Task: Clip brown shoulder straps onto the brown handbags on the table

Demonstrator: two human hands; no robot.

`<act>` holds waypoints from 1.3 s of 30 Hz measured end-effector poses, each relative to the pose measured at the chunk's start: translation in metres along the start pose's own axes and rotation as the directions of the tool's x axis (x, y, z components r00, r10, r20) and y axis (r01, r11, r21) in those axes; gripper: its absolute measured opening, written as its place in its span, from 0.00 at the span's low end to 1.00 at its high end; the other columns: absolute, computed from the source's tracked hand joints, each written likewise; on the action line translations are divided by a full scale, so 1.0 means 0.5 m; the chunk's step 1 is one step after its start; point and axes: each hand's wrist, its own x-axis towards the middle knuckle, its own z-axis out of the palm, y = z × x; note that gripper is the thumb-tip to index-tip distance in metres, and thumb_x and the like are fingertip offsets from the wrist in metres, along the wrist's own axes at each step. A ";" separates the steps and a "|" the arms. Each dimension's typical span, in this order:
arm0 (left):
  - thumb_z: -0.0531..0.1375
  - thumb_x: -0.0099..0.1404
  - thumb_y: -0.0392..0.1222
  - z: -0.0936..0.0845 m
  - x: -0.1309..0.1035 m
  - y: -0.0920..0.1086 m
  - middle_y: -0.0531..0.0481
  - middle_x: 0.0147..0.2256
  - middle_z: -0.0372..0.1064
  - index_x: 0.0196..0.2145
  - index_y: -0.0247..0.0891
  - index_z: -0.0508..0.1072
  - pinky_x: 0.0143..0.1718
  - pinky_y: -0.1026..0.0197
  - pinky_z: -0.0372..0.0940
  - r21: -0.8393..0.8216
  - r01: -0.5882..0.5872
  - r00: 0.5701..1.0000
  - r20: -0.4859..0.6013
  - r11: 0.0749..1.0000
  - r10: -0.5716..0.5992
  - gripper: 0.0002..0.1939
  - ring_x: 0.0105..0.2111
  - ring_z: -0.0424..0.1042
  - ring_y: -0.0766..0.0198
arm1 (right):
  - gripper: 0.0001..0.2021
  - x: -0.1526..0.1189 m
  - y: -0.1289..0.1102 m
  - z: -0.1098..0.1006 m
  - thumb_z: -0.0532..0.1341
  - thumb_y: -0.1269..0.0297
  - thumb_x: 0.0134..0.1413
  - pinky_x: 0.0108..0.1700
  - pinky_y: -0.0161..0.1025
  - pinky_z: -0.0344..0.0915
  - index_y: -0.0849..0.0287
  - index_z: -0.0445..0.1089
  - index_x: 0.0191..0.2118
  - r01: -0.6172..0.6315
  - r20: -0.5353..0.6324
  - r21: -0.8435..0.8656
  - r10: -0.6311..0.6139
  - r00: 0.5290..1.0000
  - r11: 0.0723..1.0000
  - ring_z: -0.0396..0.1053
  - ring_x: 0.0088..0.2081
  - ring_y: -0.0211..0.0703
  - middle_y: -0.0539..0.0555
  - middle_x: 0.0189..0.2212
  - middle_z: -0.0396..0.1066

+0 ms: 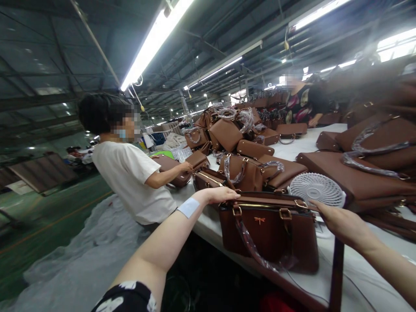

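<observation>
**One view, from your head**

You wear the only camera on your head. It faces forward and somewhat down, taking in the worktop point(300, 149) at a slant. Your left hand point(222, 195), right hand point(341, 223) and the brown handbag point(271, 236) sit close to it; beyond, the view reaches up to the ceiling lights point(156, 47).

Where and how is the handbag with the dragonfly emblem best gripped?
Probably at both ends of its top edge, one hand from each side, where the left hand and right hand are. The handbag faces the wearer, its zipper along the top; the plastic-wrapped front handle hangs down, leaving those ends accessible.
</observation>
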 end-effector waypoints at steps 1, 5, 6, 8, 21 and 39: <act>0.52 0.65 0.62 0.004 0.000 -0.007 0.53 0.29 0.68 0.28 0.37 0.70 0.37 0.63 0.61 0.035 -0.018 0.999 -0.043 0.999 0.020 0.25 0.30 0.65 0.66 | 0.24 -0.001 -0.007 -0.004 0.48 0.74 0.58 0.43 0.47 0.72 0.61 0.66 0.59 -0.012 0.009 -0.005 0.012 1.000 1.000 0.77 0.43 0.55 0.60 0.46 0.78; 0.50 0.67 0.58 0.020 0.003 -0.029 0.47 0.36 0.72 0.33 0.36 0.72 0.43 0.61 0.63 0.199 -0.125 0.968 -0.190 0.972 0.164 0.22 0.37 0.69 0.61 | 0.25 -0.004 -0.043 -0.021 0.48 0.76 0.59 0.44 0.44 0.72 0.56 0.66 0.59 -0.071 0.049 0.063 0.068 0.996 0.995 0.78 0.42 0.51 0.57 0.48 0.77; 0.50 0.67 0.56 0.022 0.003 -0.033 0.46 0.39 0.73 0.35 0.35 0.73 0.46 0.60 0.63 0.225 -0.152 0.958 -0.208 0.962 0.199 0.22 0.40 0.70 0.60 | 0.25 -0.004 -0.051 -0.024 0.48 0.75 0.59 0.43 0.44 0.72 0.54 0.66 0.59 -0.084 0.051 0.084 0.080 0.995 0.993 0.78 0.42 0.50 0.56 0.48 0.77; 0.50 0.68 0.53 0.023 0.001 -0.038 0.44 0.43 0.74 0.40 0.35 0.75 0.49 0.60 0.63 0.260 -0.185 0.944 -0.221 0.948 0.245 0.20 0.44 0.70 0.59 | 0.24 -0.007 -0.060 -0.029 0.49 0.74 0.60 0.42 0.44 0.72 0.53 0.67 0.59 -0.110 0.037 0.094 0.107 0.994 0.989 0.78 0.42 0.50 0.56 0.47 0.78; 0.57 0.64 0.51 0.023 -0.022 -0.056 0.44 0.41 0.77 0.37 0.37 0.78 0.51 0.55 0.65 0.138 -0.131 0.877 -0.445 0.982 0.180 0.16 0.44 0.73 0.57 | 0.24 0.000 -0.039 -0.076 0.47 0.73 0.61 0.44 0.43 0.69 0.57 0.66 0.60 -0.226 0.094 -0.004 0.225 0.970 0.974 0.76 0.45 0.52 0.60 0.46 0.78; 0.53 0.67 0.49 0.103 -0.078 -0.041 0.44 0.42 0.75 0.42 0.37 0.74 0.50 0.55 0.67 0.140 -0.069 0.634 -0.759 0.988 0.152 0.16 0.44 0.73 0.57 | 0.16 -0.166 -0.024 0.045 0.53 0.60 0.55 0.42 0.45 0.71 0.54 0.78 0.38 -0.352 0.311 0.360 0.244 0.918 0.864 0.78 0.40 0.54 0.55 0.37 0.81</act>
